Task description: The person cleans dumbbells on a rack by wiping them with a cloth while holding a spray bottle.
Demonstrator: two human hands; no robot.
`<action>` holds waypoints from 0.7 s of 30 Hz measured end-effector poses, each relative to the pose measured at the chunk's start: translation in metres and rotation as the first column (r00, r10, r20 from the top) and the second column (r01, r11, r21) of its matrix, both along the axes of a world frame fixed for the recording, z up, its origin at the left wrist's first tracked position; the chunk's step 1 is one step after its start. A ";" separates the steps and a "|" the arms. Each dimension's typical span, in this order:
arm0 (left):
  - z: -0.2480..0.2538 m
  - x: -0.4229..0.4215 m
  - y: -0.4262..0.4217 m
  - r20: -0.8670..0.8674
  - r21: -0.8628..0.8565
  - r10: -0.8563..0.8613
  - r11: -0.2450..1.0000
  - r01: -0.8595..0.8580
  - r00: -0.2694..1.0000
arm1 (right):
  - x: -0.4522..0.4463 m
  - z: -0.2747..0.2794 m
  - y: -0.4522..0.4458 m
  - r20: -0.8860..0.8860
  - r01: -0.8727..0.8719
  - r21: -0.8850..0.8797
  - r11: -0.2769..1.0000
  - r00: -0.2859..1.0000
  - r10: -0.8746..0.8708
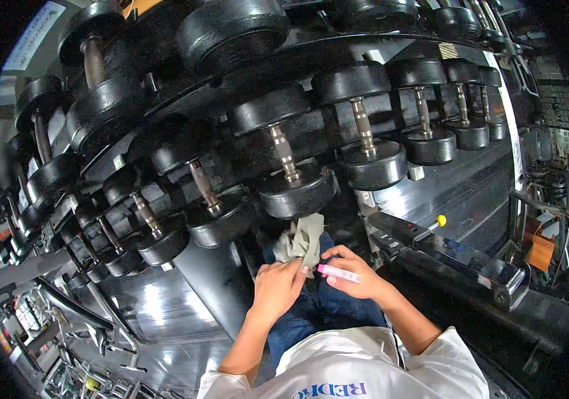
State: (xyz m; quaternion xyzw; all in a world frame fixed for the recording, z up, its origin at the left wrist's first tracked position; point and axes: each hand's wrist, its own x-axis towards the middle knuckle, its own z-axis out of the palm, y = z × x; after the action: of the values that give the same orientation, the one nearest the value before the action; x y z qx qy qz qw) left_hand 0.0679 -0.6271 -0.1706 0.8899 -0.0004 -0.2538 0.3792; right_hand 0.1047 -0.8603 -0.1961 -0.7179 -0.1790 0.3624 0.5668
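My left hand [275, 288] is closed on a crumpled grey-green cloth [306, 237], which bunches up past the fingertips in front of my lap. In my right hand [366, 278] lies a small clear bottle [340, 272] with a pink end pointing toward the left hand. The fingers of that hand curl around the bottle. Just beyond the cloth is the near head of a black dumbbell [296, 196], resting on the rack with its metal handle running away from me. Whether the cloth touches this dumbbell I cannot tell.
Rows of black dumbbells [372, 166] fill a two-tier rack across the view. To the right, a black metal bench frame [444, 249] carries a yellow knob [441, 221]. Gym machines [92, 319] stand at the lower left, over a shiny dark floor [158, 306].
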 end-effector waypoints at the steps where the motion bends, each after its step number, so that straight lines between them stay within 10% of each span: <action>1: -0.001 -0.001 0.003 0.000 0.007 -0.001 1.000 0.001 1.000 | 0.000 0.000 0.001 0.034 -0.004 0.010 1.000 0.999 0.004; 5: 0.009 0.010 0.013 -0.242 -0.348 0.149 0.909 -0.229 0.959 | 0.014 0.013 0.011 -0.076 -0.052 0.185 0.981 0.995 0.067; 8: 0.008 0.016 0.008 -0.418 -0.625 0.321 0.577 -0.525 0.850 | 0.025 0.022 0.014 -0.001 -0.130 0.262 0.956 0.991 0.135; 15: 0.076 0.083 -0.021 -0.161 -0.701 0.103 0.688 -0.187 0.982 | 0.046 0.056 -0.008 -0.067 0.314 0.362 0.877 0.948 -0.312; 17: 0.090 0.089 -0.019 -0.014 -0.455 0.122 0.883 -0.115 0.992 | 0.049 0.055 -0.009 0.009 0.331 0.351 0.876 0.934 -0.357; 21: 0.083 0.078 -0.001 0.022 -0.407 0.335 0.864 -0.297 0.942 | 0.050 0.059 0.002 0.169 0.282 0.309 0.908 0.924 -0.344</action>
State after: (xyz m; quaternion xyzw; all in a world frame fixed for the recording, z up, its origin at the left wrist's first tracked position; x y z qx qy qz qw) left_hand 0.1462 -0.6285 -0.0871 0.7929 0.0763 -0.1415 0.5878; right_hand 0.1546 -0.8580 -0.1368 -0.6858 -0.1714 0.1560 0.6899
